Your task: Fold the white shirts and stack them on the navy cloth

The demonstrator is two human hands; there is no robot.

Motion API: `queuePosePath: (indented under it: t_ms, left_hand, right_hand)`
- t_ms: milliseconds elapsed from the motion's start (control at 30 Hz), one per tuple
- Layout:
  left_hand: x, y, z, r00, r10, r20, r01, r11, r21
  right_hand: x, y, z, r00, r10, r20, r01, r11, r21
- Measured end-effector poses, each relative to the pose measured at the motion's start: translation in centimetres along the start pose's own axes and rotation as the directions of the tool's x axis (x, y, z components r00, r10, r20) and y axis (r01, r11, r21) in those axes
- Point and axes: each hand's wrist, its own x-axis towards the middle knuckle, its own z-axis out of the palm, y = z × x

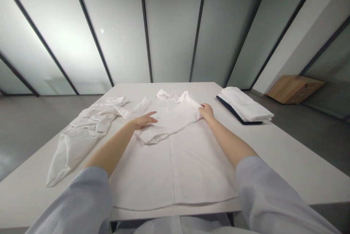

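Note:
A white shirt lies spread flat on the white table in front of me, its upper part and a sleeve folded over toward the middle. My left hand rests flat on the folded part, fingers stretched out and pointing right. My right hand is closed in a pinch on the folded shirt's right edge near the shoulder.
A crumpled white garment lies on the table's left side. A stack of folded white clothes over a dark one sits at the back right. Frosted glass walls stand behind the table, and a wooden cabinet is on the floor at right.

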Motion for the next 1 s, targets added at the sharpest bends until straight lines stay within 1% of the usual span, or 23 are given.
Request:
queuePosePath:
  t_ms: [33, 67, 100, 133, 167, 200, 233, 267, 300, 333, 367, 433, 500, 533, 600, 667, 733, 800, 867, 933, 1000]
  left_hand:
    - [0.2, 0.0, 0.3, 0.999, 0.013, 0.032, -0.013, 1.0, -0.006]
    - [0.4, 0.1, 0.5, 0.996, 0.021, 0.09, -0.021, 1.0, -0.006]
    - [0.4, 0.1, 0.6, 0.986, 0.025, 0.162, -0.025, 1.0, 0.003]
    - [0.4, 0.2, 0.5, 0.972, 0.026, 0.232, -0.032, 0.999, 0.022]
    - [0.3, 0.2, 0.3, 0.957, 0.029, 0.288, -0.044, 0.998, 0.045]
    - [0.1, 0.3, 0.1, 0.947, 0.039, 0.319, -0.063, 0.996, 0.065]
    - [0.0, 0.3, -0.2, 0.944, 0.059, 0.325, -0.088, 0.993, 0.076]
    - [-0.2, 0.4, -0.5, 0.946, 0.088, 0.312, -0.116, 0.991, 0.072]
    - [-0.4, 0.5, -0.8, 0.951, 0.116, 0.285, -0.139, 0.989, 0.059]
    - [-0.6, 0.5, -1.0, 0.959, 0.132, 0.252, -0.148, 0.988, 0.043]
    - [-0.7, 0.6, -1.1, 0.967, 0.136, 0.215, -0.145, 0.989, 0.027]
    - [-0.7, 0.6, -0.9, 0.985, 0.105, 0.138, -0.109, 0.994, 0.023]
    - [-0.4, 0.5, -0.2, 0.994, 0.072, 0.079, -0.078, 0.995, 0.064]
    - [-0.1, 0.4, 0.2, 0.995, 0.077, 0.066, -0.083, 0.992, 0.096]
    - [0.4, 0.1, 0.9, 0.99, 0.116, 0.082, -0.129, 0.976, 0.173]
    - [0.9, -0.1, 1.4, 0.981, 0.154, 0.116, -0.177, 0.958, 0.226]
    - [1.0, -0.2, 1.5, 0.98, 0.148, 0.135, -0.174, 0.963, 0.205]
    - [0.7, -0.3, 0.9, 0.984, 0.126, 0.129, -0.139, 0.985, 0.098]
    - [0.1, -0.5, -0.2, 0.986, 0.089, 0.139, -0.09, 0.996, 0.0]
    - [-0.7, -0.7, -1.5, 0.979, 0.013, 0.203, -0.011, 1.0, -0.012]
    - [-1.4, -1.0, -2.5, 0.956, -0.072, 0.283, 0.064, 0.997, 0.034]
  right_hand:
    - [-0.4, -0.4, -0.1, 0.995, -0.07, -0.074, 0.067, 0.997, -0.041]
    - [-0.9, -0.8, -0.2, 0.978, -0.166, -0.129, 0.156, 0.984, -0.085]
    - [-1.4, -1.1, -0.2, 0.948, -0.282, -0.146, 0.266, 0.956, -0.121]
    - [-1.9, -1.5, -0.3, 0.909, -0.4, -0.12, 0.383, 0.913, -0.141]
    - [-2.5, -1.9, -0.3, 0.864, -0.501, -0.055, 0.49, 0.861, -0.14]
    - [-3.0, -2.2, -0.3, 0.819, -0.572, 0.031, 0.572, 0.812, -0.119]
    - [-3.4, -2.5, -0.3, 0.783, -0.611, 0.116, 0.621, 0.779, -0.09]
    - [-3.6, -2.7, -0.2, 0.763, -0.621, 0.179, 0.639, 0.767, -0.061]
    - [-3.8, -2.9, -0.1, 0.763, -0.611, 0.209, 0.632, 0.774, -0.045]
    - [-3.9, -3.0, 0.1, 0.784, -0.587, 0.204, 0.606, 0.794, -0.044]
    - [-3.8, -3.0, 0.3, 0.817, -0.551, 0.172, 0.567, 0.822, -0.055]
    - [-3.6, -3.0, 0.8, 0.89, -0.442, 0.107, 0.452, 0.887, -0.098]
    - [-3.2, -2.9, 1.5, 0.945, -0.304, 0.125, 0.321, 0.935, -0.152]
    - [-3.0, -2.8, 1.7, 0.957, -0.246, 0.154, 0.271, 0.946, -0.176]
    - [-2.6, -2.6, 2.1, 0.962, -0.187, 0.198, 0.226, 0.954, -0.197]
    - [-2.2, -2.4, 2.1, 0.963, -0.17, 0.208, 0.206, 0.964, -0.168]
    - [-1.7, -2.0, 1.8, 0.962, -0.166, 0.218, 0.189, 0.977, -0.093]
    - [-1.3, -1.4, 1.3, 0.956, -0.179, 0.233, 0.186, 0.982, -0.01]
    - [-1.1, -0.7, 0.9, 0.944, -0.213, 0.251, 0.211, 0.977, 0.037]
    - [-1.0, -0.1, 0.7, 0.931, -0.239, 0.275, 0.242, 0.97, 0.024]
    - [-1.0, 0.4, 0.6, 0.927, -0.248, 0.281, 0.27, 0.962, -0.043]
